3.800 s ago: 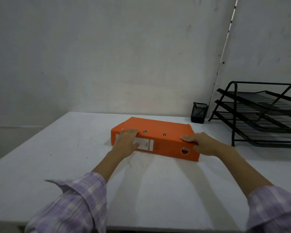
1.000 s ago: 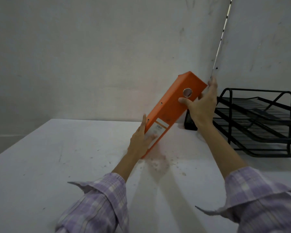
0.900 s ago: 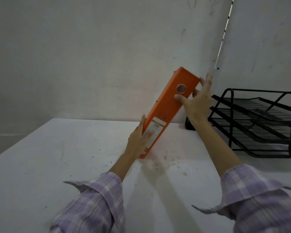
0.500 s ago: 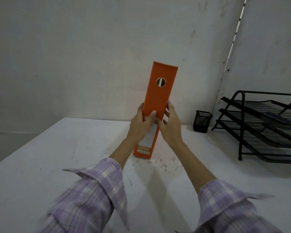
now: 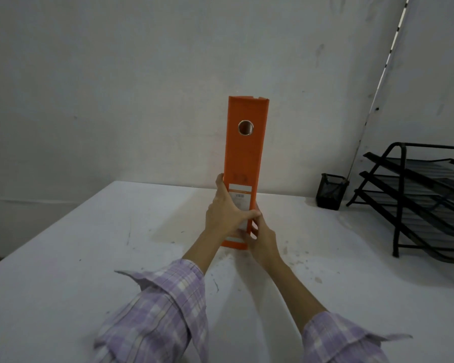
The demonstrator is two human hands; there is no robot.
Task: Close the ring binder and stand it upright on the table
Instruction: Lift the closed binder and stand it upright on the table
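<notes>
The orange ring binder (image 5: 245, 158) is closed and stands upright on the white table (image 5: 89, 244), its spine with the finger hole and white label facing me. My left hand (image 5: 224, 213) wraps the lower left side of the spine, thumb across the label. My right hand (image 5: 262, 239) holds the lower right edge near the base. Both hands grip the binder's bottom third.
A black wire letter tray rack (image 5: 419, 197) stands at the right. A small black mesh pen cup (image 5: 330, 191) sits by the wall between rack and binder. The wall rises just behind the binder. Small specks and scuffs mark the tabletop.
The binder went from lying flat to tilted, then upright. In the last half second it settled vertical and both hands slid down toward its base.
</notes>
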